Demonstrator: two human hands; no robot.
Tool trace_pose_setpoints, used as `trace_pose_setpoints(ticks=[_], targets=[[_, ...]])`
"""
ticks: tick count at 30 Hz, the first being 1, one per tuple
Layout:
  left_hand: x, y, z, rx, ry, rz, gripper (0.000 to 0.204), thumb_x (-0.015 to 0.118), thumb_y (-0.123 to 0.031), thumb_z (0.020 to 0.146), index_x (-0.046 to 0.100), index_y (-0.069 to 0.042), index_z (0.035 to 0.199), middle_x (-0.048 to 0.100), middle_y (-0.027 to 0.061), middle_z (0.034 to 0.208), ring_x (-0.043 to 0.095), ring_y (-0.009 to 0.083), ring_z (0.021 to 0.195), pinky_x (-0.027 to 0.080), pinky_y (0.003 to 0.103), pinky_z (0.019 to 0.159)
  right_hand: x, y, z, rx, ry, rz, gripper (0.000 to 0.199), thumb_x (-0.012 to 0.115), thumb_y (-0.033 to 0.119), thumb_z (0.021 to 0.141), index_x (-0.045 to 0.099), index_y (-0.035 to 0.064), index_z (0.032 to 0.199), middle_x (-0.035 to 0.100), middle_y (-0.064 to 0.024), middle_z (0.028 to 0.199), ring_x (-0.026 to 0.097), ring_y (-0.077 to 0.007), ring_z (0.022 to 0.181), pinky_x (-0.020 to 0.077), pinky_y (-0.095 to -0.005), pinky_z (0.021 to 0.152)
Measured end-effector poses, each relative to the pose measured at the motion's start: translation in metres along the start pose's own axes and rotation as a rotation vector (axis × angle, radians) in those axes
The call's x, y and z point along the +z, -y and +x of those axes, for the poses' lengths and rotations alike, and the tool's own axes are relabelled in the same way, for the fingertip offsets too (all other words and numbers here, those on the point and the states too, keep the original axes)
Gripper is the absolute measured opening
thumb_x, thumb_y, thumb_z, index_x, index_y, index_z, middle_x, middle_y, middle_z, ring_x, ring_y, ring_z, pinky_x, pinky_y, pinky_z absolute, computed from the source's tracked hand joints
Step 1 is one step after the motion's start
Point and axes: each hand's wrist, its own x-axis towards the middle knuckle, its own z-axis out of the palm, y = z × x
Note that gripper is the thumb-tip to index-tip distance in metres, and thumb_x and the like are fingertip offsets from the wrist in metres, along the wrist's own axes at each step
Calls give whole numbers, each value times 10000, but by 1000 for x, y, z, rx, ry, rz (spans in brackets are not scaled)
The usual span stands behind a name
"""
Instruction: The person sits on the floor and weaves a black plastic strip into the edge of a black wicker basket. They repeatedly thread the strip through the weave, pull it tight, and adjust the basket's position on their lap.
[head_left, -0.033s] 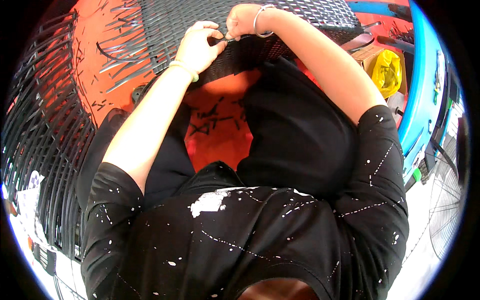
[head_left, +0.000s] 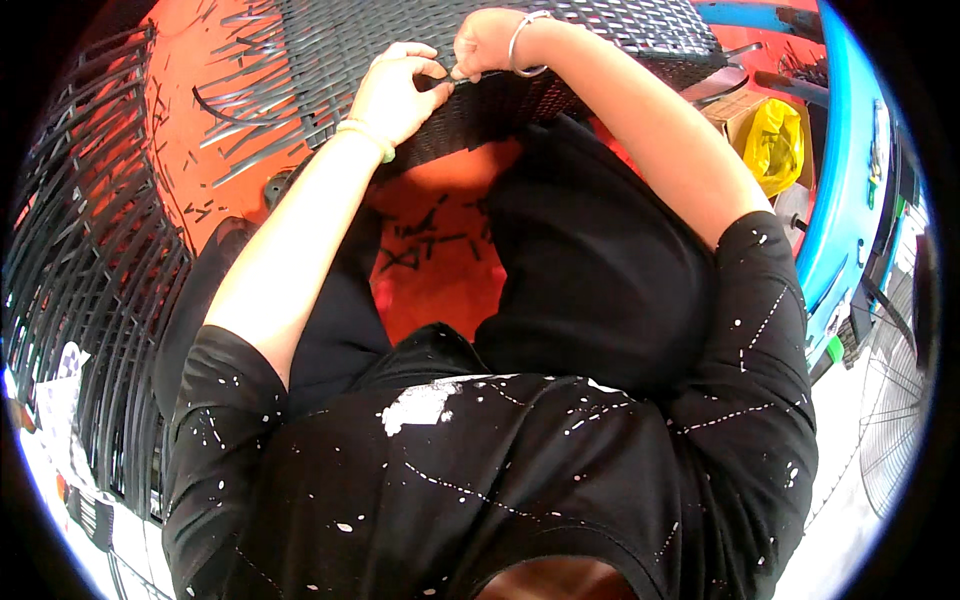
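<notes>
A dark woven wicker piece [head_left: 610, 35] lies across the top of the view, its front side dropping toward my knees. At its near edge, my left hand [head_left: 395, 98] pinches a dark flat weaving strip [head_left: 434, 84] between thumb and fingers. Right beside it, my right hand [head_left: 487, 42] is closed with its fingertips at the same spot on the edge. What those fingertips grip is too small and covered to make out. Loose strip ends [head_left: 255, 100] fan out from the left side of the wicker piece.
Along the left stands a large frame of dark slats [head_left: 95, 250]. Cut strip scraps [head_left: 425, 245] litter the red floor [head_left: 440, 300]. To the right are a yellow plastic bag [head_left: 773, 150] in a cardboard box, a curved blue frame [head_left: 845, 190] and a wire fan guard [head_left: 890, 400].
</notes>
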Motion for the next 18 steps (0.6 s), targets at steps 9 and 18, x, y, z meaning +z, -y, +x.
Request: trace_pose_setpoints(ticks=[9, 18], targets=[[-7, -6, -7, 133, -37, 125, 256, 774, -146, 786, 728, -43, 1016, 624, 88, 1190, 613, 256, 1085, 501, 336, 922, 19, -3, -27, -31, -304, -30, 277, 674, 331, 825, 678, 65, 745, 665, -141, 726, 644, -325, 719, 505, -422, 686], [-5, -13, -2, 69, -8, 79, 210, 781, -102, 756, 720, -23, 941, 624, 80, 1147, 624, 235, 1030, 505, 322, 912, 28, 2, -24, -91, -371, -140, 269, 654, 349, 814, 692, 92, 742, 680, -139, 744, 662, -336, 757, 521, -444, 709]])
